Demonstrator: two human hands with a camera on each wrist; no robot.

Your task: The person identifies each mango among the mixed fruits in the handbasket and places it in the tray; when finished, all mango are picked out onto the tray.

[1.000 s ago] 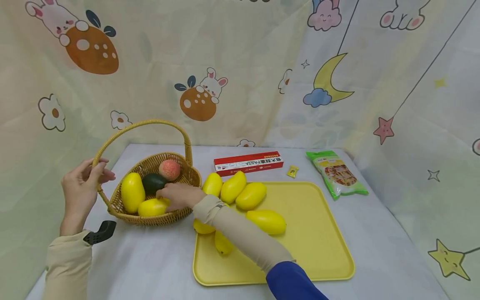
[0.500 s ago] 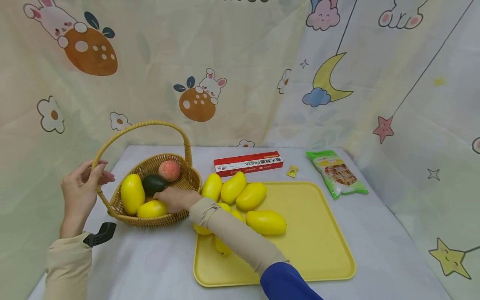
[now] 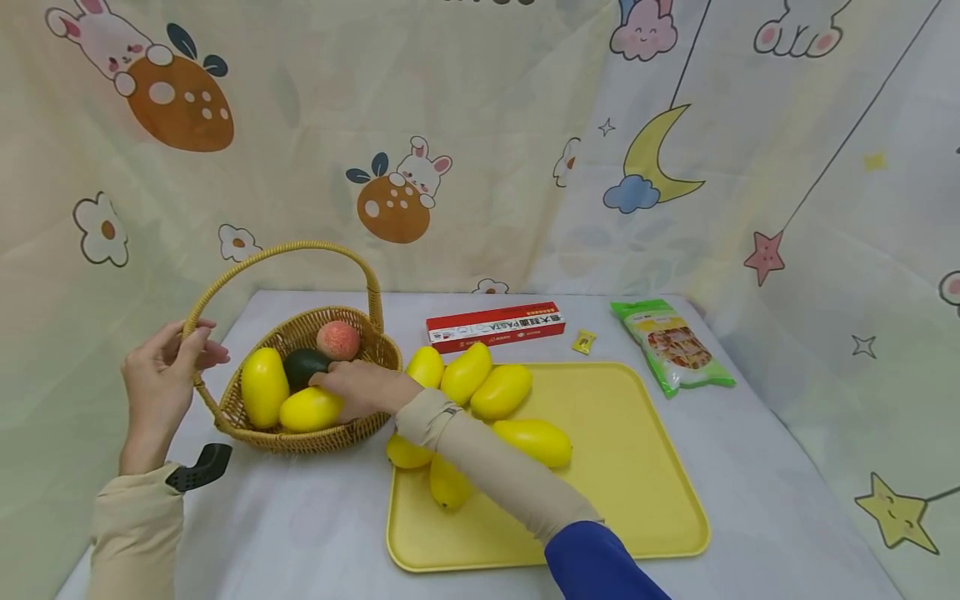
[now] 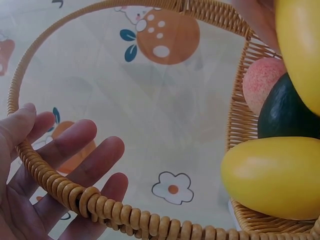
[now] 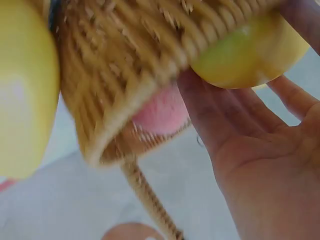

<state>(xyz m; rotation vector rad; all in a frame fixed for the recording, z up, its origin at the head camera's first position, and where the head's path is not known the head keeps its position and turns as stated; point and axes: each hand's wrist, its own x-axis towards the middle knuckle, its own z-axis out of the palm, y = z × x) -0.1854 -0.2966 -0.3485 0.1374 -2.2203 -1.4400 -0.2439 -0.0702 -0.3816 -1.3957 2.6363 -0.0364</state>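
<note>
On the left of the table stands a wicker basket (image 3: 300, 442) with a tall arched handle (image 4: 47, 181). My left hand (image 3: 160, 379) holds that handle low on its left side, thumb on one side and fingers on the other. Inside the basket, my right hand (image 3: 363, 389) grips a yellow mango (image 3: 309, 410) near the front rim. The right wrist view has the fingers beneath this mango (image 5: 250, 55), with the wicker partly hiding it. A second mango (image 3: 264, 388) leans upright at the left, beside a dark green avocado (image 3: 303, 367) and a pink peach (image 3: 338, 340).
A yellow tray (image 3: 615, 483) bearing several mangoes (image 3: 502, 392) lies right of the basket, under the right forearm. Behind it are a red pasta box (image 3: 495, 327), a small yellow wrapped packet (image 3: 583, 341) and a green food bag (image 3: 672, 346). Printed fabric surrounds the table.
My right hand dips slightly left, then shifts back right and up, and the gripped mango turns slightly with it. The left hand keeps its hold on the handle.
</note>
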